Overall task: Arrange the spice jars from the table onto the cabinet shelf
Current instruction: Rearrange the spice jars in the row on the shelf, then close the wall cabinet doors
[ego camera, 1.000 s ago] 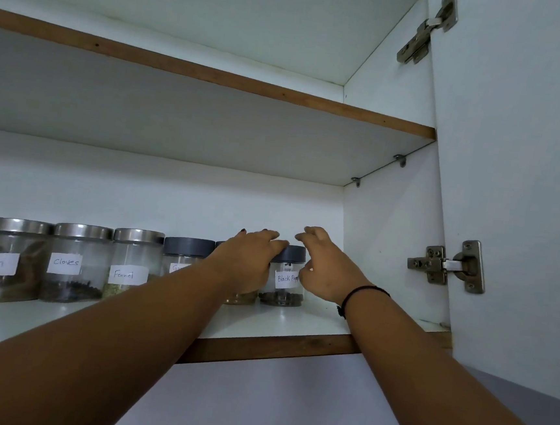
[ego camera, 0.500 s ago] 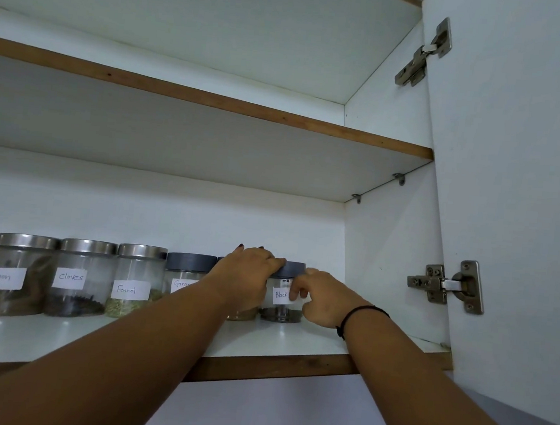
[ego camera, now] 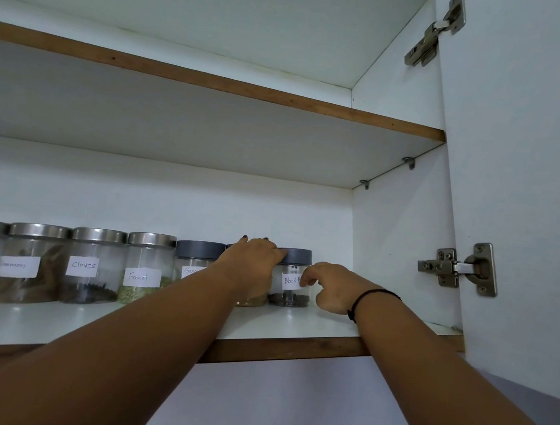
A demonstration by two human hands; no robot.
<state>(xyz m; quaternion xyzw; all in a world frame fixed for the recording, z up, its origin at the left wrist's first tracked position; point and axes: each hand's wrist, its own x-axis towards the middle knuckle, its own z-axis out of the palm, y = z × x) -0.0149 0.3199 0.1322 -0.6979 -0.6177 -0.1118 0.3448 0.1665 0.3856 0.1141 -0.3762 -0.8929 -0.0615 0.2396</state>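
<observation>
Clear glass spice jar with grey lid, labelled "Black P…" (ego camera: 291,282): upright, last in the row, toward the right end of the white cabinet shelf (ego camera: 296,322). Left hand (ego camera: 253,266) cups the neighbouring jar, fingers touching this lid; right hand (ego camera: 331,288), nearer, pinches the label, holding nothing.

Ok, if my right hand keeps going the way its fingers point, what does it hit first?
The right hand points left at the black pepper jar; its fingers look already at the label.

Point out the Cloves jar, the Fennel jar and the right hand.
Cloves jar (ego camera: 89,273): head view, on its glass body.
Fennel jar (ego camera: 146,273): head view, on its glass body.
Right hand (ego camera: 334,286): head view, back of hand.
</observation>
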